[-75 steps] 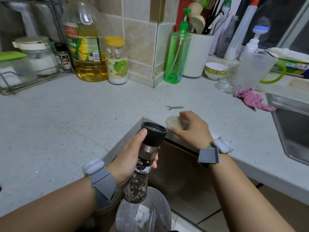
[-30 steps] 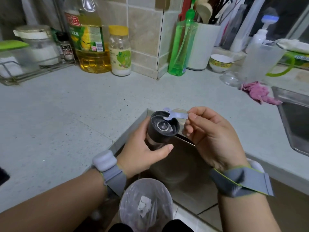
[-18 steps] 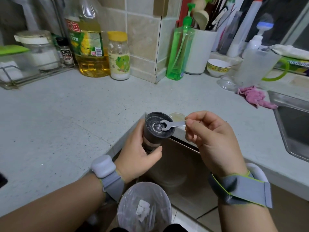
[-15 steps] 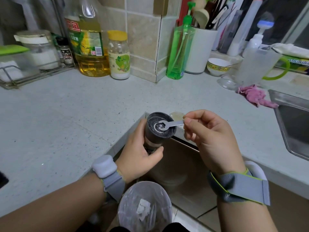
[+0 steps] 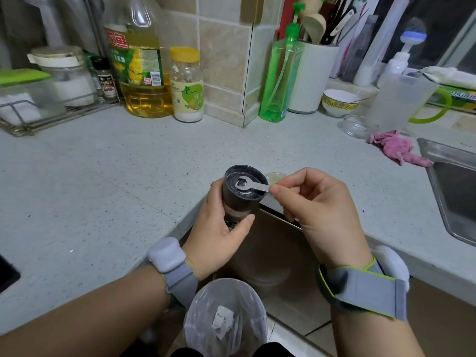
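Gripping the pepper grinder with the left hand, fingers and thumb curled round the lower body, black grinding end tipped up toward the camera. Held out just in front of the counter edge, right at the inside corner, above a bin lined with a clear bag.

Pinching a small flat wrench in the right hand between thumb and forefinger, other fingers curled in loosely. Open end of the wrench sitting on the metal nut in the middle of the grinder's top, handle sticking out to the right over the rim. Bit of pale powdery residue inside the black cap too.

Just behind the grinder, on the counter edge, a small pale round lid, partly hidden by the right hand. Grey straps on both wrists.

Further back against the tiled wall: big oil bottle, yellow-lidded jar just beside it, green soap bottle next to a white utensil pot. Off to the right, small bowl, clear jug with a green handle, pink cloth lying near the steel sink.
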`<state>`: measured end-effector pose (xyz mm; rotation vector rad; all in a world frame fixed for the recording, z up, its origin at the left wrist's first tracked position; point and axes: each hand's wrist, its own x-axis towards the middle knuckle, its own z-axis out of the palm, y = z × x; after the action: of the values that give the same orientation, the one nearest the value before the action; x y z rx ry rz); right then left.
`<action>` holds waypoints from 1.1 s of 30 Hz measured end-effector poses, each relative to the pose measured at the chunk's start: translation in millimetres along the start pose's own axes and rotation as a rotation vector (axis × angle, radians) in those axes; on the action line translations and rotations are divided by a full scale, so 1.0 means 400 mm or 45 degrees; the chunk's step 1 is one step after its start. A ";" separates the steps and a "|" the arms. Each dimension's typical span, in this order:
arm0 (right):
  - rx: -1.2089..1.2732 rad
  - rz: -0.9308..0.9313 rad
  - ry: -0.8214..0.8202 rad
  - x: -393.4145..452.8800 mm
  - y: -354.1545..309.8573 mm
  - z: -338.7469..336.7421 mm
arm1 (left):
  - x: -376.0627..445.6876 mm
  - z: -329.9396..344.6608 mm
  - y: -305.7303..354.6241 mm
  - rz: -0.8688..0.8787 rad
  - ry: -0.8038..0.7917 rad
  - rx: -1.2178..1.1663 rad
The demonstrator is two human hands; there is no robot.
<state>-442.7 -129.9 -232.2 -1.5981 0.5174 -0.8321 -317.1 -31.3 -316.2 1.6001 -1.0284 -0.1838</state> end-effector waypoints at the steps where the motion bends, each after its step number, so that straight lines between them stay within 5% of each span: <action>1: -0.023 -0.018 0.013 0.000 -0.001 -0.001 | 0.001 -0.001 0.001 0.002 0.004 -0.002; 6: -0.095 -0.049 0.080 0.007 -0.007 -0.024 | -0.001 -0.009 0.007 -0.004 0.019 -0.019; 17: -0.364 -0.030 -0.210 0.041 -0.049 -0.051 | -0.009 -0.012 0.039 -0.013 -0.019 0.065; 33: -0.328 -0.012 -0.162 0.022 -0.030 -0.017 | 0.008 -0.015 0.032 -0.175 0.067 0.005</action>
<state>-443.5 -138.3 -218.4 -1.8772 0.5424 -0.6860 -317.9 -28.4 -302.1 1.6719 -0.8796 -0.2319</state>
